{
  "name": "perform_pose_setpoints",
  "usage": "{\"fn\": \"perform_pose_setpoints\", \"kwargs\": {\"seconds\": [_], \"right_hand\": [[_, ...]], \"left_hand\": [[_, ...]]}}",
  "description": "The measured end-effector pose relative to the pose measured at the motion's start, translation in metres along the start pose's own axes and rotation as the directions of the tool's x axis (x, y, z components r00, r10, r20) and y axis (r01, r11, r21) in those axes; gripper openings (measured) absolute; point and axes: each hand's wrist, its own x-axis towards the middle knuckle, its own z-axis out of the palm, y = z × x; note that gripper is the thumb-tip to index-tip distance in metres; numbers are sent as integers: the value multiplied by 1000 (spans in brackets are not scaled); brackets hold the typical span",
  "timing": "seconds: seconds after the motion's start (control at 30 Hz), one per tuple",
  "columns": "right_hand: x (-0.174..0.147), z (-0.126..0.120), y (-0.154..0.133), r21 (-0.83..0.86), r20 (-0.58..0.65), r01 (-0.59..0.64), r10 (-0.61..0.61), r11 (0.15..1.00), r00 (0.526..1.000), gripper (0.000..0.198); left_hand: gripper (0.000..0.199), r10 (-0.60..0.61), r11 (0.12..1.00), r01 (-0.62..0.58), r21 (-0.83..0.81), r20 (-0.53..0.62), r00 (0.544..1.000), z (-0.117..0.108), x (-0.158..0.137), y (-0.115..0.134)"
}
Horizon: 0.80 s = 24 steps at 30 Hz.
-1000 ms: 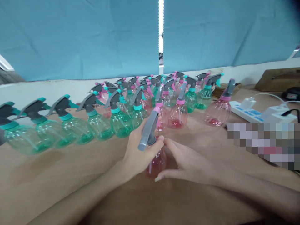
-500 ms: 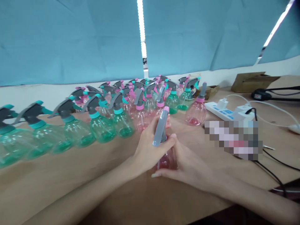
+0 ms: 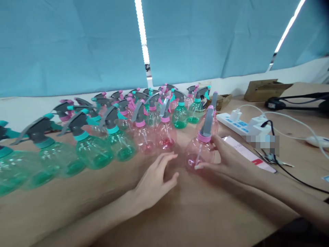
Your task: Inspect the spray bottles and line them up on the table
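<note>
My right hand (image 3: 226, 157) grips a clear pink spray bottle (image 3: 192, 151) by its round body, thumb on the near side. The bottle stands upright, with a grey trigger head and a pink collar. Directly behind it is another pink spray bottle (image 3: 214, 120), partly hidden. My left hand (image 3: 156, 178) is empty above the table, fingers spread and curved, to the left of the held bottle. Just beyond it are two pink spray bottles, the nearer-right one (image 3: 167, 135) beside its neighbour (image 3: 144, 137). A green spray bottle (image 3: 120, 145) stands further left.
Several green spray bottles (image 3: 94, 151) line the left side, with more pink and green ones behind. To the right lie a phone (image 3: 246, 152), a white power strip (image 3: 231, 123) with plugs, cables, keys (image 3: 276, 159) and a white mouse (image 3: 317, 141). Cardboard (image 3: 264, 91) sits at the back.
My left hand has let go of the bottle's neck and drawn away to the left, opening. My right hand has carried the pink bottle rightward, in front of another. The view has shifted slightly.
</note>
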Motion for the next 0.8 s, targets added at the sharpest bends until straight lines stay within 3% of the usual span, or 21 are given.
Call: {"fn": "perform_pose_setpoints", "kwargs": {"seconds": [0.1, 0.2, 0.47, 0.8], "right_hand": [[19, -3, 4, -81, -70, 11, -17, 997, 997, 65], [40, -3, 6, -111, -60, 28, -35, 993, 998, 67], [75, 17, 27, -97, -130, -7, -6, 995, 992, 74], [90, 16, 22, -256, -129, -91, 59, 962, 990, 69]], "left_hand": [[32, 96, 988, -98, 123, 23, 995, 5, -8, -10], [33, 150, 964, -164, 208, 83, 985, 10, -8, -11], [36, 139, 963, -167, 212, 138, 981, 18, -2, -9], [37, 150, 957, -184, 225, 160, 976, 16, -1, -11]]}}
